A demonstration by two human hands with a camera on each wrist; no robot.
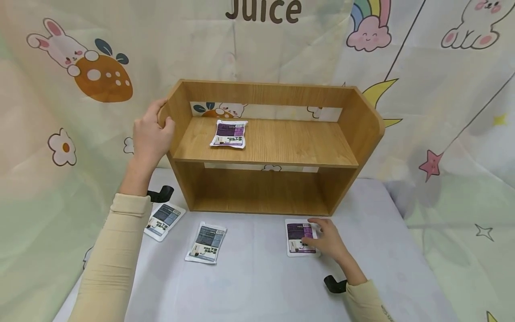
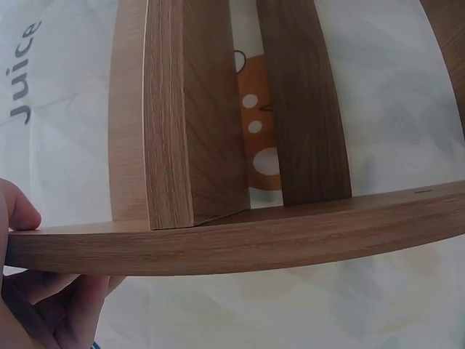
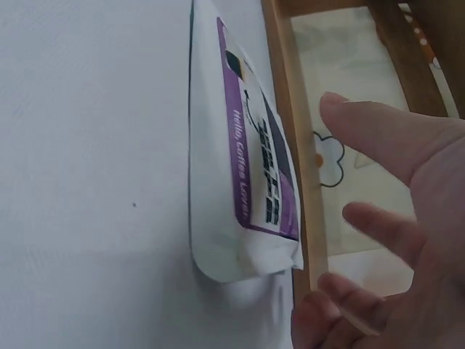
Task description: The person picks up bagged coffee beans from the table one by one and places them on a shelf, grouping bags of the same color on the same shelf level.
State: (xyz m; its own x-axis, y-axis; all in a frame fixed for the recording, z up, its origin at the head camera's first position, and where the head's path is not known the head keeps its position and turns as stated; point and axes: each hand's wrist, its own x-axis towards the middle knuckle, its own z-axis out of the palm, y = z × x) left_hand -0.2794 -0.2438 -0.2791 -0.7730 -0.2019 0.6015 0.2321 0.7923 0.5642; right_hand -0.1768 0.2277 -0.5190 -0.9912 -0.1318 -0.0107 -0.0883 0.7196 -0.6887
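Note:
A two-tier wooden shelf (image 1: 289, 141) stands on the white-covered table. My left hand (image 1: 153, 132) grips the upper edge of its left side panel (image 2: 240, 251), thumb on one face and fingers on the other. On the upper tier lies a white and purple coffee packet (image 1: 229, 134). A second purple packet (image 1: 297, 237), printed "Hello, Coffee Lover", lies flat in front of the shelf's right end. Over its right edge, my right hand (image 1: 330, 241) has its thumb and fingers spread apart; the right wrist view shows the packet (image 3: 254, 167) beside them.
Two grey-blue packets lie on the table: one packet (image 1: 206, 243) in front of the shelf's left end, another packet (image 1: 164, 220) partly behind the left forearm. A patterned cloth (image 1: 442, 201) hangs behind the shelf. Black wrist mounts (image 1: 335, 284) stick out from both wrists.

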